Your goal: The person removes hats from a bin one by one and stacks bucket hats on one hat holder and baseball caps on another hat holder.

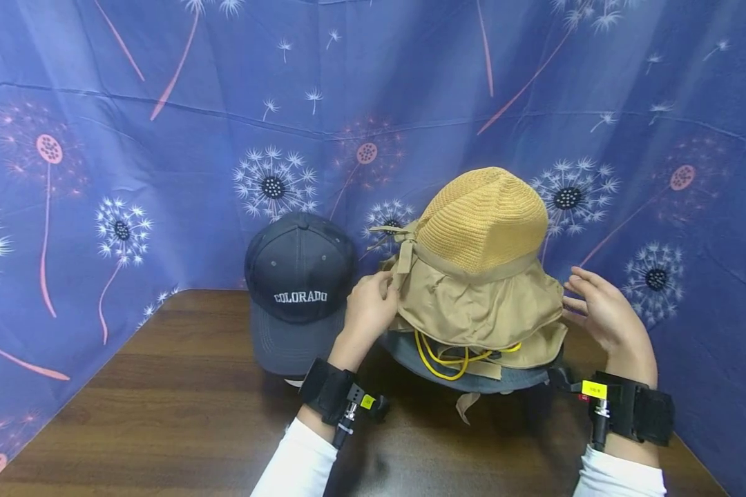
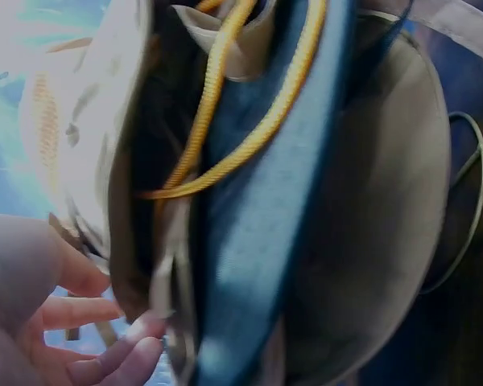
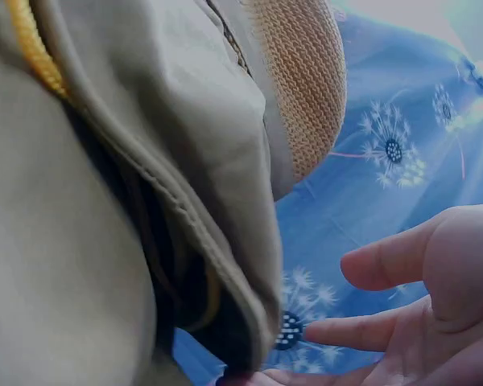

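Note:
A stack of hats stands on the table at right of centre in the head view. On top is a sun hat with a yellow woven crown, a beige cloth brim and a tied ribbon. Beneath it show another beige brim, a yellow cord and a dark blue brim. My left hand is at the stack's left side, its fingertips against the beige brim edges. At the right side, my right hand has its fingers spread, with lower fingertips touching the brim edge.
A dark grey baseball cap lettered COLORADO stands left of the stack, close to my left hand. The brown wooden table extends left and forward. A blue dandelion-print cloth hangs right behind the hats.

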`<state>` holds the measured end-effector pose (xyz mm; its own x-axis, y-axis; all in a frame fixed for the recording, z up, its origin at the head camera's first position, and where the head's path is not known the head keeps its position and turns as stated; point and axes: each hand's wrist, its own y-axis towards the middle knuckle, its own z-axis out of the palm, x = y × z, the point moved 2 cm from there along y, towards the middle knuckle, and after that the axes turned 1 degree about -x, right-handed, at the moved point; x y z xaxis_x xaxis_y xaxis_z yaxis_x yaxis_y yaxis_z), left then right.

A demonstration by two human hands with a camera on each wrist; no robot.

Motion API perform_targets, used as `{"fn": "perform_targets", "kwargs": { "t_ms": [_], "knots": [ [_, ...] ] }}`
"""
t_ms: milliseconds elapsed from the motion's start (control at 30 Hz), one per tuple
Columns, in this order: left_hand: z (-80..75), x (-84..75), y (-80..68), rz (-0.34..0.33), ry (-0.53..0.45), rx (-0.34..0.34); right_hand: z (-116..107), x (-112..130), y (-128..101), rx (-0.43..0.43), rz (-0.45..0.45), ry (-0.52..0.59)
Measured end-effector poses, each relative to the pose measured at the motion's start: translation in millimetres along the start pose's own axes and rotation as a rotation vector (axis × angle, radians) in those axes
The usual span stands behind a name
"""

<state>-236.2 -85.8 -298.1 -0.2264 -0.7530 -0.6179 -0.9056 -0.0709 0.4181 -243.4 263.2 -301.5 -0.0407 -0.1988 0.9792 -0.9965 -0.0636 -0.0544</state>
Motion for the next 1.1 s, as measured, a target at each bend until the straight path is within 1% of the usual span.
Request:
{"fn": "perform_targets", "kwargs": {
  "t_ms": [67, 167, 267, 367, 500, 567, 633, 700, 800, 900, 967, 1100],
  "knots": [
    [-6.5, -0.3, -1.6, 0.007, -0.001, -0.011, 1, 1, -3, -0.031, -0.020, -0.021],
    [-16.6, 0.2, -4.5, 0.028, -0.007, -0.022, 6, 5, -7, -0.063, -0.073, -0.056],
    [-26.0, 0.6, -8.0, 0.035, -0.023, 0.005, 11, 11, -11, -0.073, -0.135, -0.075],
    [-36.5, 1.0, -11.9, 0.021, -0.067, 0.058, 15, 18, -15, -0.050, -0.195, -0.031],
    [-48.9, 4.2, -18.0, 0.000, -0.124, 0.115, 21, 26, -20, -0.003, -0.243, 0.046],
    [-53.2, 7.2, -21.7, -0.011, -0.149, 0.132, 24, 28, -22, 0.008, -0.258, 0.049],
    [-56.8, 10.3, -25.7, -0.018, -0.153, 0.136, 27, 29, -24, 0.009, -0.277, 0.032],
    [-59.5, 13.2, -29.7, -0.013, -0.153, 0.131, 30, 30, -25, -0.008, -0.306, 0.003],
    [-61.6, 15.7, -35.1, 0.013, -0.145, 0.111, 35, 31, -29, -0.062, -0.356, -0.063],
    [-63.7, 18.2, -40.3, 0.050, -0.143, 0.088, 42, 32, -32, -0.107, -0.407, -0.101],
    [-65.2, 20.2, -43.9, 0.071, -0.136, 0.072, 47, 34, -33, -0.117, -0.439, -0.096],
    [-68.1, 25.9, -51.3, 0.102, -0.118, 0.051, 59, 33, -38, -0.163, -0.467, -0.186]
  ]
}}
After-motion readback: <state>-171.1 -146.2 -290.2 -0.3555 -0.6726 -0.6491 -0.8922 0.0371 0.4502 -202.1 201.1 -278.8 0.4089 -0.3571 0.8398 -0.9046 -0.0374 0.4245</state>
